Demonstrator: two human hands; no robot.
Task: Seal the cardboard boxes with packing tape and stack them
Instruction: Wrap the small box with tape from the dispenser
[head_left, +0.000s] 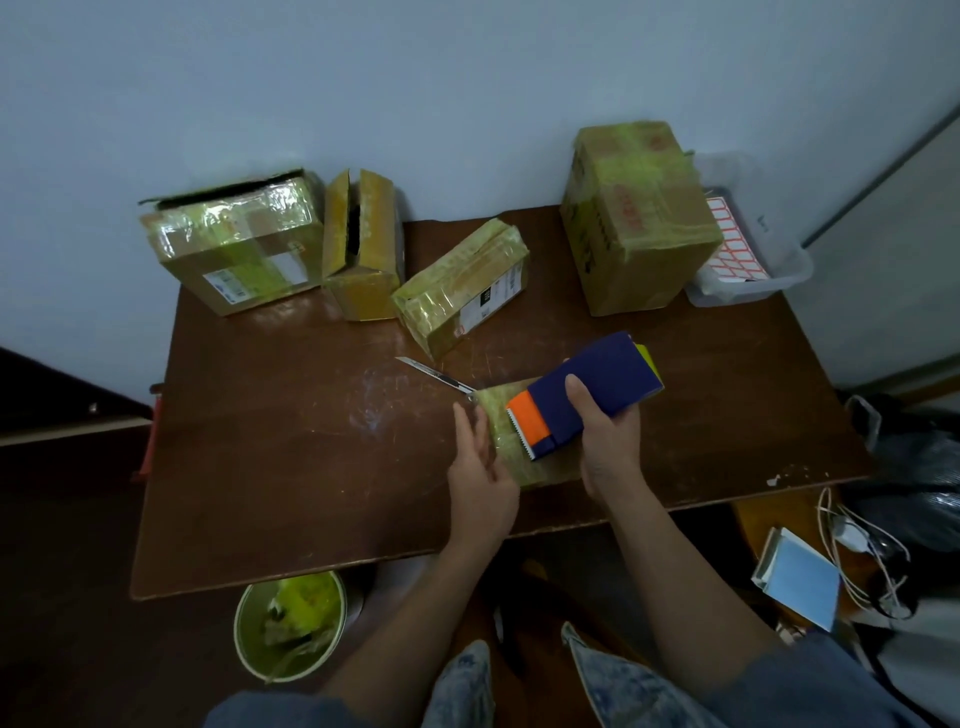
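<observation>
While the right hand (605, 441) gripped a navy-blue tape dispenser with an orange serrated cutter (582, 395), its thumb lay across the top and its fingers curled round the far side. That dispenser sat over a small flat cardboard box wrapped in yellowish clear tape (511, 457), which lay on the scratched dark-brown wooden worktop (291, 441) near its front edge. The left hand (480, 483) rested against the left side of this box with its fingers straight and relaxed, holding nothing. A slim metal utility knife (436, 375) lay on the worktop just beyond the box's far left corner. Toward the back stood four more taped cardboard boxes: a wide box with a white label (234, 244) at the left, a narrow box with open flaps (361, 244) touching it, a tilted oblong box (462, 286) near the middle, and a tall box with red print (634, 218) at the right. Beside the tall box sat a clear plastic tray of red-bordered labels (748, 260). Below the front edge stood a round bin holding crumpled tape (288, 623).
</observation>
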